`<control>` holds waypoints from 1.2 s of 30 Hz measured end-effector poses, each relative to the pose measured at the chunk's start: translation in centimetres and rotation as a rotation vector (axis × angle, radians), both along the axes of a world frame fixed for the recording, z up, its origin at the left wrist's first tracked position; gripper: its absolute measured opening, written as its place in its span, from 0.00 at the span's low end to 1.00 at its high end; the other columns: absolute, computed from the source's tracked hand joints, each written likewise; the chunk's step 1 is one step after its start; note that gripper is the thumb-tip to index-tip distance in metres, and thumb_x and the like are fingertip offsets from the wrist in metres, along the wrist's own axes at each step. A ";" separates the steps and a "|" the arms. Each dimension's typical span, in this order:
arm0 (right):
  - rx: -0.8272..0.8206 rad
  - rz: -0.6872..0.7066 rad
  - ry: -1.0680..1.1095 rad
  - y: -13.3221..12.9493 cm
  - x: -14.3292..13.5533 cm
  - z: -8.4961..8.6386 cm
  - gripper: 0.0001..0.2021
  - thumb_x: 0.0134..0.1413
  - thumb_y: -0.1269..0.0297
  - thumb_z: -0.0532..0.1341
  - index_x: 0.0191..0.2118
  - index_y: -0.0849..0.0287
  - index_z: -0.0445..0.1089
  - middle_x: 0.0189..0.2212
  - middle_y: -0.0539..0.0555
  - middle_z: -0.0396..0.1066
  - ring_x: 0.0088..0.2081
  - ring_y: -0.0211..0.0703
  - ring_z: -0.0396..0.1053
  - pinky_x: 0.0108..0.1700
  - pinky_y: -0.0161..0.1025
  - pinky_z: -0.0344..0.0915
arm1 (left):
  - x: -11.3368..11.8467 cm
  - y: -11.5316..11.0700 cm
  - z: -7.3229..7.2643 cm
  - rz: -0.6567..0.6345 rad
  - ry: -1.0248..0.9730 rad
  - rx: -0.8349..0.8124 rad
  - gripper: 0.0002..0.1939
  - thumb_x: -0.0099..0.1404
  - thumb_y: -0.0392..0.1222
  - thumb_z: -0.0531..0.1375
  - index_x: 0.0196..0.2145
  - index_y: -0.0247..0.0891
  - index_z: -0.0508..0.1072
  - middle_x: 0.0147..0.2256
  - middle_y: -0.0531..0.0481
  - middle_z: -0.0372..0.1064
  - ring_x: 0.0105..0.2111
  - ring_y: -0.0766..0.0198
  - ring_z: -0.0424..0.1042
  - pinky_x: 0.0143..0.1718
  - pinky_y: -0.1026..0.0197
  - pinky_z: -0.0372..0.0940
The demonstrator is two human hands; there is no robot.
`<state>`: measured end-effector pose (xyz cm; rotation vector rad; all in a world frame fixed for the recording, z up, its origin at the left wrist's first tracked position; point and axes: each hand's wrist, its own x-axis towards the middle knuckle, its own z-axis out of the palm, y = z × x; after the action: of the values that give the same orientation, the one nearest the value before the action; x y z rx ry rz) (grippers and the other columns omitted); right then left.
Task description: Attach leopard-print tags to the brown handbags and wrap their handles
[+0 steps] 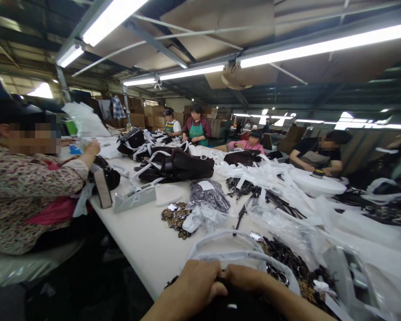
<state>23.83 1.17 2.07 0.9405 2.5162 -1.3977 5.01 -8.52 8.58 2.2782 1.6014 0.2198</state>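
Left hand: fingers are clamping on the black fabric bag
Right hand: fingers are clamping just beside
Bag: being held at the near end of the white table
White-wrapped handles: arching over the table

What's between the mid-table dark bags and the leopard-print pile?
Head view: a pale strip on the white tabletop, with the bag of dark pieces to its right.

Factory workshop: long worktable, tube lights, cartons, aproned workers.
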 end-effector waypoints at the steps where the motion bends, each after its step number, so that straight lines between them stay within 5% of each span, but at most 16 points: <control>1: -0.017 -0.048 -0.023 0.1 0.4 0.6 0.17 0.56 0.53 0.56 0.32 0.59 0.77 0.23 0.50 0.70 0.26 0.38 0.64 0.31 0.33 0.63 | -0.4 0.4 -1.1 0.018 -0.015 -0.038 0.14 0.63 0.53 0.59 0.42 0.44 0.73 0.39 0.48 0.77 0.40 0.50 0.76 0.38 0.58 0.65; 4: -0.043 -0.161 -0.018 -0.2 1.4 2.5 0.23 0.60 0.49 0.51 0.42 0.58 0.78 0.32 0.53 0.75 0.31 0.39 0.68 0.33 0.33 0.62 | -0.9 1.2 -4.6 0.058 0.002 -0.130 0.13 0.64 0.51 0.58 0.39 0.43 0.76 0.39 0.46 0.78 0.41 0.49 0.76 0.38 0.57 0.66; 8: -0.002 -0.150 -0.140 -1.1 2.1 3.6 0.15 0.46 0.57 0.64 0.40 0.55 0.79 0.30 0.49 0.73 0.31 0.39 0.66 0.32 0.32 0.58 | -0.5 1.8 -6.7 0.056 0.049 -0.118 0.13 0.66 0.48 0.55 0.40 0.42 0.77 0.38 0.44 0.78 0.40 0.50 0.77 0.38 0.58 0.66; 11: -0.062 -0.179 -0.225 -1.4 2.4 4.0 0.15 0.42 0.53 0.67 0.33 0.59 0.77 0.21 0.46 0.64 0.25 0.35 0.58 0.26 0.32 0.50 | -0.3 2.5 -4.8 0.073 0.080 0.029 0.15 0.70 0.48 0.51 0.41 0.42 0.75 0.38 0.45 0.78 0.39 0.54 0.77 0.37 0.60 0.66; 16: -0.152 -0.215 0.024 -0.8 3.0 7.2 0.17 0.44 0.49 0.66 0.32 0.60 0.69 0.25 0.45 0.61 0.27 0.34 0.56 0.27 0.31 0.50 | -1.0 4.0 -0.2 0.125 0.072 0.309 0.14 0.72 0.49 0.50 0.42 0.40 0.72 0.33 0.47 0.78 0.33 0.56 0.77 0.33 0.61 0.65; 20: 0.107 -0.221 0.047 -0.3 2.2 9.4 0.10 0.46 0.59 0.64 0.30 0.59 0.66 0.25 0.45 0.63 0.28 0.35 0.58 0.28 0.32 0.50 | -1.5 5.0 -1.0 0.141 0.012 0.383 0.16 0.74 0.46 0.47 0.39 0.38 0.72 0.33 0.46 0.76 0.36 0.56 0.76 0.37 0.60 0.65; 24: 0.260 -0.324 0.034 -0.6 0.8 7.2 0.06 0.43 0.66 0.63 0.30 0.59 0.68 0.28 0.47 0.69 0.31 0.39 0.62 0.31 0.34 0.53 | -1.3 5.1 -3.5 0.067 -0.005 0.251 0.15 0.71 0.48 0.52 0.36 0.39 0.74 0.34 0.49 0.77 0.35 0.58 0.75 0.35 0.63 0.63; 29: 0.148 -0.258 0.076 -0.5 1.1 4.6 0.07 0.46 0.66 0.60 0.34 0.59 0.67 0.31 0.49 0.70 0.35 0.42 0.64 0.35 0.35 0.56 | -0.5 5.4 -4.1 -0.127 -0.222 -0.152 0.26 0.59 0.63 0.60 0.45 0.41 0.74 0.41 0.49 0.76 0.38 0.55 0.74 0.36 0.62 0.63; 36: 0.040 -0.272 -0.021 0.6 2.1 4.0 0.09 0.45 0.65 0.61 0.35 0.60 0.69 0.26 0.46 0.64 0.28 0.36 0.58 0.29 0.32 0.52 | 0.6 7.1 -5.8 -0.222 -0.379 -0.449 0.24 0.52 0.53 0.67 0.46 0.43 0.76 0.36 0.55 0.74 0.34 0.60 0.71 0.31 0.65 0.59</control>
<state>25.97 1.76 6.10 1.3404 2.4829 -1.3996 5.60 -1.38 2.78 1.9061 1.0701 0.1973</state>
